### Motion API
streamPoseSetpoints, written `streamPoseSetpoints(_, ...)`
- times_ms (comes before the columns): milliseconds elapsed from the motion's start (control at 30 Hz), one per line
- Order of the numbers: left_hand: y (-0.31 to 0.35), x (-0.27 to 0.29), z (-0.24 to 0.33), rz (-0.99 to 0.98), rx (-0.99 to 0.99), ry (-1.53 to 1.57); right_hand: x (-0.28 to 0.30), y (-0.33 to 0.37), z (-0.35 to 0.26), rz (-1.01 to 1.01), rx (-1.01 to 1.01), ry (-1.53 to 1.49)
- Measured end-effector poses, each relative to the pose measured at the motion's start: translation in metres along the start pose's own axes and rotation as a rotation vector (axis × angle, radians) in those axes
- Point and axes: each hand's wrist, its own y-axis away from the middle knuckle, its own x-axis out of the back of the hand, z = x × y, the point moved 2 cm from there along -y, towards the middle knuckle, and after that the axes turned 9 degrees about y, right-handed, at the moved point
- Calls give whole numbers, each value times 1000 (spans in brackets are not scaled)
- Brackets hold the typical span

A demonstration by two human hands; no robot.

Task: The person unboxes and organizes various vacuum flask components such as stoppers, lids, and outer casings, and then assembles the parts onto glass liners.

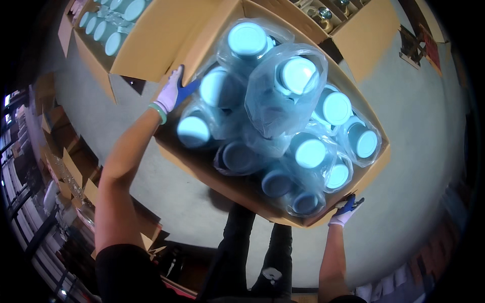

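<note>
Blue-and-lilac gloved fingers of the left hand were hooked over the wall of the carton, which was seen at the frame's centre; the right hand was set against its lower-right corner, its grip impossible to tell. If the carton were tipped, the loosely heaped turquoise-lidded containers could be spilled, their plastic bags being slippery.

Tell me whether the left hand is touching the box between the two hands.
Touching. The head view shows the gloved left hand clasping the left edge of the box, with no gap showing.
</note>
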Motion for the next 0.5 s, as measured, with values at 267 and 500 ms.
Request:
streamPoseSetpoints(267,-57,53,5,-71,184,520,-20,-10,24,-386,-149,-121)
streamPoseSetpoints(500,-147,65,-7,-209,437,566,-54,15,17,-439,-114,-210)
